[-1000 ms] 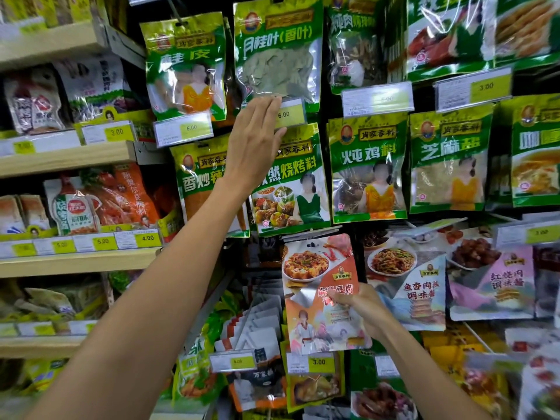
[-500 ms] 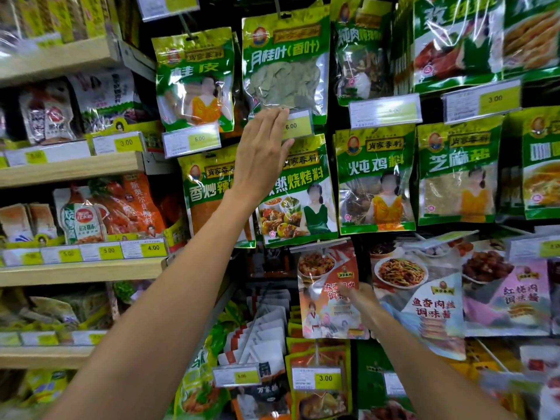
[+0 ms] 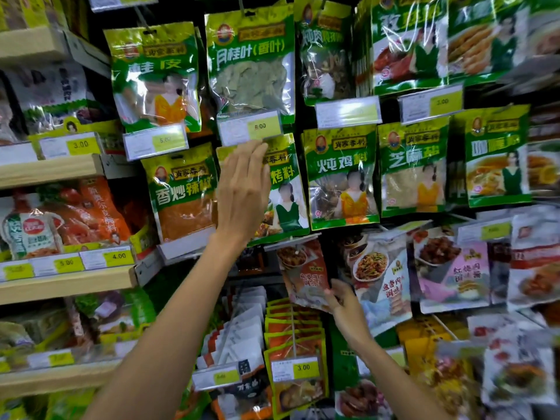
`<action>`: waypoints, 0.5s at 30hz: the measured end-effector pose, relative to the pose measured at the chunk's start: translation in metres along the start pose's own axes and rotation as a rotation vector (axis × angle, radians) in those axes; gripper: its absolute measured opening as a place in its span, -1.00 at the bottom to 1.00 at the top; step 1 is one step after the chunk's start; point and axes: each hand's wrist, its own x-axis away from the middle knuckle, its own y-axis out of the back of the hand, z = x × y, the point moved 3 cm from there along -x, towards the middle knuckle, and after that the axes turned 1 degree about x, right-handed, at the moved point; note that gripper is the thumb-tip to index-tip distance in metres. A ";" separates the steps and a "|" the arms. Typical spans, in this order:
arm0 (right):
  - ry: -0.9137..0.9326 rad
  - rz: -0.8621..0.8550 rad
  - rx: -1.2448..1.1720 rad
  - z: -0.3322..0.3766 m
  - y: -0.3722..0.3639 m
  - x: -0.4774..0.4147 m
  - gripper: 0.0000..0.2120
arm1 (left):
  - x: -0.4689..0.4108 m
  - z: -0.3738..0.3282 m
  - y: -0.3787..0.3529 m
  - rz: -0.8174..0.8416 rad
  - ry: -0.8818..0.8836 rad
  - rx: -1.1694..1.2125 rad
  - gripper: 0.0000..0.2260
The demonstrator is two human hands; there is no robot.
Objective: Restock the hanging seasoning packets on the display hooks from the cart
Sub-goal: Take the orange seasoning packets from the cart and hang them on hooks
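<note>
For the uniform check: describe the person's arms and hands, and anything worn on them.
The left arm and the right arm are bare from the picture's lower edge to the wrists; no sleeves show. The left hand and the right hand are ungloved, with no watch, bracelet or ring visible.

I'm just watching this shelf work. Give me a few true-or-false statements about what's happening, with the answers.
1. The right hand holds a red packet. True.
2. The left hand is clenched in a fist. False: its fingers are straight, reaching up to a price tag.
3. That price tag reads 3.00. False: it reads 6.00.
4. The leaf packet above the tag is green. True.
</note>
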 end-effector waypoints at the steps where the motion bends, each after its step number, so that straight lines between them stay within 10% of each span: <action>1: 0.042 -0.010 0.010 0.003 0.008 0.009 -0.63 | 0.012 -0.010 0.000 0.006 -0.001 0.041 -0.74; 7: 0.144 -0.066 0.019 -0.002 0.090 0.077 -0.82 | 0.106 -0.103 -0.001 0.150 0.067 0.322 -0.73; 15: -0.166 -0.361 0.220 -0.118 0.251 0.211 -0.88 | 0.253 -0.304 -0.030 0.815 0.798 0.884 -0.76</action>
